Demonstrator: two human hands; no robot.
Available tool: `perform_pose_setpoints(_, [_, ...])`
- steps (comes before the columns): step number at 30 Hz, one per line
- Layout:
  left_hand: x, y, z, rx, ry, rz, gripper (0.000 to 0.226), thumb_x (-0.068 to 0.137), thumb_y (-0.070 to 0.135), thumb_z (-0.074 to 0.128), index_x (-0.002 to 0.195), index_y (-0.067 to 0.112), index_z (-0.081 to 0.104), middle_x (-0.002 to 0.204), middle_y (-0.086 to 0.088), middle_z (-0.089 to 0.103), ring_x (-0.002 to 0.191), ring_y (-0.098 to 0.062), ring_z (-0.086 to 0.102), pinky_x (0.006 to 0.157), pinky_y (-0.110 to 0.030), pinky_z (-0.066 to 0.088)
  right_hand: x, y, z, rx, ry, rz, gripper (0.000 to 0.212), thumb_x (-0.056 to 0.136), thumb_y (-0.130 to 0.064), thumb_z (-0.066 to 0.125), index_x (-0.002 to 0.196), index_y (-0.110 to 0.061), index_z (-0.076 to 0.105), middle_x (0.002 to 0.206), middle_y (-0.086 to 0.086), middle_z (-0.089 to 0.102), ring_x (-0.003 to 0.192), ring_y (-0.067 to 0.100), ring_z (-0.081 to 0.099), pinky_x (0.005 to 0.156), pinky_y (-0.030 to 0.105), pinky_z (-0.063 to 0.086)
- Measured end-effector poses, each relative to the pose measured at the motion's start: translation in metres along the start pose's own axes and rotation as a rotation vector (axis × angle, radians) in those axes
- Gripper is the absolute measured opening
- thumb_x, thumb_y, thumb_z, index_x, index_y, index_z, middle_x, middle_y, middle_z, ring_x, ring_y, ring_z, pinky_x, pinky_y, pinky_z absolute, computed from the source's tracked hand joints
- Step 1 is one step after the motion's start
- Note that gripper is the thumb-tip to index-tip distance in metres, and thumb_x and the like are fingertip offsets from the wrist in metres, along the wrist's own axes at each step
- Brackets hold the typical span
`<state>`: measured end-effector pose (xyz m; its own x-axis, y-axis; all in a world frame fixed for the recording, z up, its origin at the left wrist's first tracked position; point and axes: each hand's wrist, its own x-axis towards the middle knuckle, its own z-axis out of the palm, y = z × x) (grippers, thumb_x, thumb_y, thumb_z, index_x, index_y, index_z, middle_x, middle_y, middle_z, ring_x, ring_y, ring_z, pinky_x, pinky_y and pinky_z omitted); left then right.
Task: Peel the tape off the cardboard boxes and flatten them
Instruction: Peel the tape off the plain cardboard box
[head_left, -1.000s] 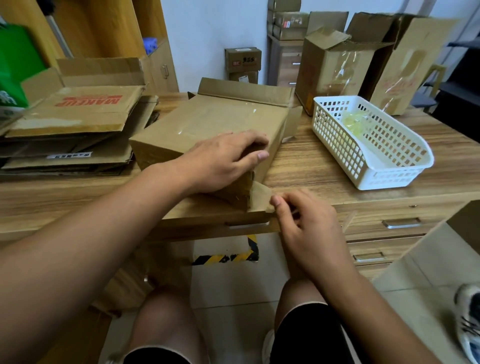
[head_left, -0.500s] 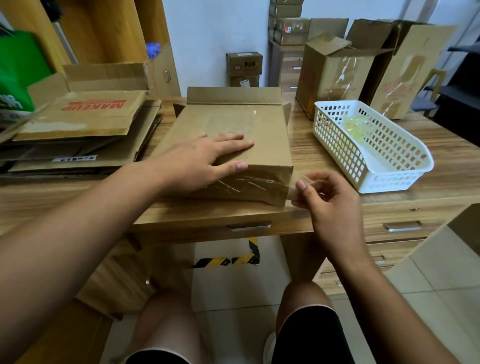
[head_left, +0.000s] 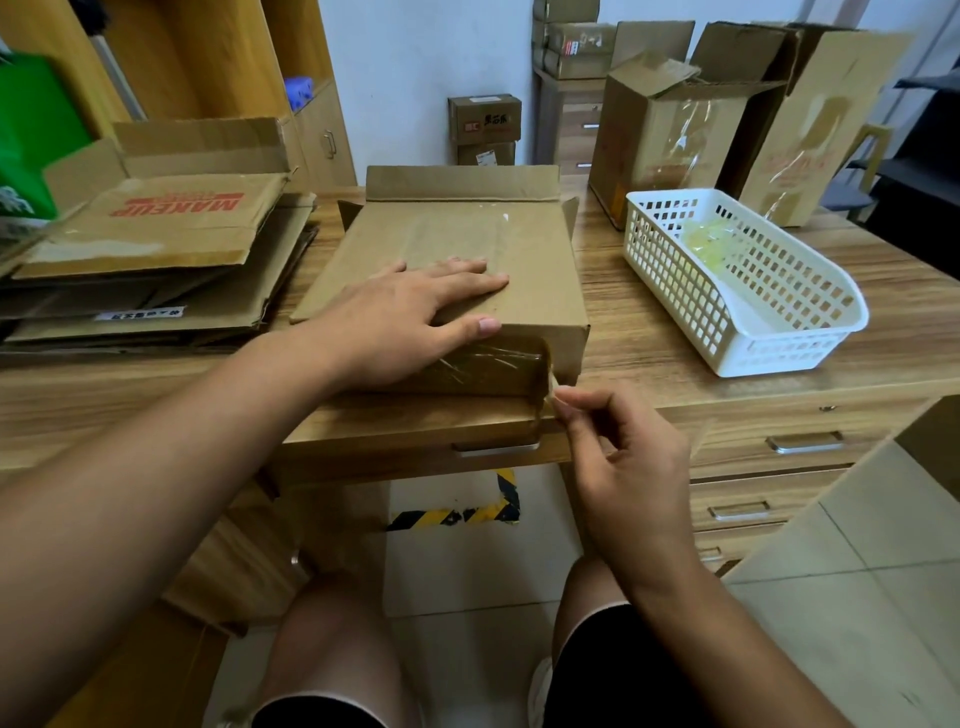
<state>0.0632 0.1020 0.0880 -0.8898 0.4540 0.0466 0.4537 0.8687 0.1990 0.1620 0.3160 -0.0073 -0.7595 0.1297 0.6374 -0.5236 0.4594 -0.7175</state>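
A shallow brown cardboard box (head_left: 509, 249) lies on the wooden desk (head_left: 649, 343) in front of me, its far flaps standing open. Clear tape (head_left: 483, 358) runs across its near side face. My left hand (head_left: 405, 317) lies flat on the box top, fingers straight, thumb at the near edge. My right hand (head_left: 618, 462) is just off the box's near right corner and pinches the loose end of the tape (head_left: 549, 387), which is lifted off the cardboard there.
A stack of flattened boxes (head_left: 156, 270) lies at the left. A white plastic basket (head_left: 743, 291) with crumpled tape inside stands at the right. Two tall open boxes (head_left: 670, 130) stand behind it. Desk drawers (head_left: 769, 467) are below on the right.
The box was turned square to me and my left hand flattened on its top. My right hand took the tape end at the near right corner and has pulled it down and toward me.
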Motion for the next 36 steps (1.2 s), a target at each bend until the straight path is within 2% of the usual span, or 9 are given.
perform_pose_setpoints(3, [0.001,-0.002,0.002,-0.002,0.015,0.006,0.072,0.081,0.088,0.016,0.148,0.063,0.019,0.162,0.026,0.016,0.152,-0.01,0.016,0.124,-0.051,0.015,-0.004,-0.005,0.005,-0.093,0.016,-0.099,0.01,0.093,-0.004,0.066,0.099,-0.008,0.073,0.089,-0.004,0.069,0.085,0.0,0.063,0.078,0.012,0.048])
perform_pose_setpoints(13, [0.002,-0.003,0.004,-0.016,0.034,-0.003,0.072,0.079,0.087,0.016,0.147,0.063,0.02,0.162,0.026,0.017,0.152,-0.011,0.018,0.122,-0.054,0.018,-0.006,-0.013,0.003,-0.139,-0.01,-0.113,0.009,0.094,-0.007,0.065,0.099,-0.006,0.073,0.089,-0.002,0.07,0.085,0.004,0.065,0.08,0.011,0.046])
perform_pose_setpoints(19, [0.001,0.0,0.002,0.003,0.04,-0.002,0.064,0.089,0.081,0.025,0.149,0.059,0.023,0.162,0.025,0.018,0.151,-0.008,0.018,0.123,-0.052,0.016,-0.008,-0.021,0.014,-0.173,-0.06,-0.144,0.012,0.095,-0.001,0.066,0.105,-0.006,0.072,0.093,0.001,0.069,0.088,0.012,0.067,0.078,0.023,0.053])
perform_pose_setpoints(25, [0.0,0.001,0.002,-0.007,0.04,-0.014,0.07,0.082,0.083,0.021,0.148,0.06,0.023,0.161,0.026,0.019,0.15,-0.008,0.019,0.123,-0.052,0.018,-0.008,-0.027,0.023,-0.249,-0.09,-0.171,0.018,0.092,0.002,0.062,0.106,-0.006,0.071,0.094,0.004,0.068,0.088,0.017,0.066,0.079,0.016,0.047])
perform_pose_setpoints(28, [-0.001,0.003,0.001,-0.006,0.05,-0.01,0.068,0.084,0.079,0.024,0.149,0.058,0.025,0.161,0.025,0.02,0.149,-0.005,0.02,0.123,-0.051,0.017,-0.007,-0.032,0.027,-0.283,-0.119,-0.169,0.018,0.092,-0.002,0.059,0.106,-0.007,0.07,0.095,0.003,0.067,0.087,0.018,0.066,0.077,0.019,0.048])
perform_pose_setpoints(31, [-0.002,0.003,0.002,-0.002,0.055,-0.016,0.07,0.083,0.084,0.023,0.148,0.059,0.025,0.161,0.025,0.021,0.15,-0.01,0.022,0.122,-0.053,0.02,-0.002,-0.038,0.029,-0.315,-0.173,-0.137,0.023,0.092,-0.006,0.055,0.111,-0.01,0.069,0.099,0.001,0.067,0.09,0.018,0.065,0.077,0.025,0.051])
perform_pose_setpoints(33, [-0.004,0.005,0.001,-0.03,0.077,-0.029,0.067,0.085,0.083,0.032,0.146,0.057,0.031,0.16,0.024,0.024,0.148,-0.016,0.026,0.117,-0.055,0.029,0.0,-0.043,0.027,-0.329,-0.219,-0.085,0.03,0.094,-0.009,0.052,0.121,-0.014,0.065,0.107,-0.001,0.067,0.097,0.016,0.064,0.081,0.025,0.052])
perform_pose_setpoints(36, [-0.009,0.01,0.003,-0.078,0.239,0.048,0.043,0.091,0.056,0.056,0.13,0.04,0.054,0.142,0.01,0.045,0.128,-0.01,0.039,0.103,-0.043,0.043,-0.002,-0.05,0.02,-0.27,-0.298,0.077,0.036,0.101,-0.014,0.047,0.135,-0.027,0.048,0.114,-0.012,0.066,0.102,0.007,0.062,0.082,0.016,0.045])
